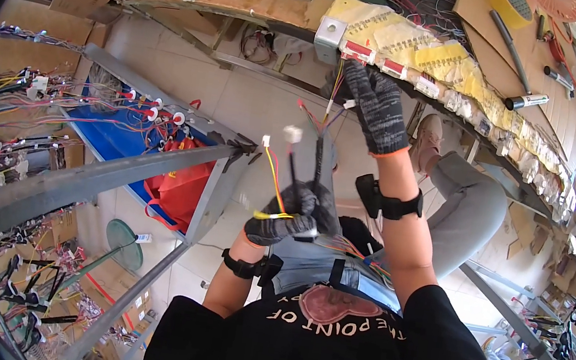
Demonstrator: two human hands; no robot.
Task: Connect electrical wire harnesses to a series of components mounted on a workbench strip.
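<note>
A wire harness [320, 156] with black sleeving and thin coloured leads runs up from my lap to the bench edge. My left hand [287, 219], in a dark grey knit glove, is closed around its bundled lower part; white plugs and yellow and red leads stick out above the fingers. My right hand [375, 107], gloved the same way, reaches up to the bench edge. Its fingers are closed on the upper leads, just under a red and white connector block [359, 52]. The fingertips are partly hidden there. Beside that block is a metal bracket [331, 34].
Yellow-taped connector blocks [460, 75] line the bench edge. A marker pen [527, 102] lies on cardboard at right. To the left, a metal frame [102, 178] stands by a blue tray [99, 123] with a red bag [179, 182]. Bundled harnesses [25, 96] hang at far left.
</note>
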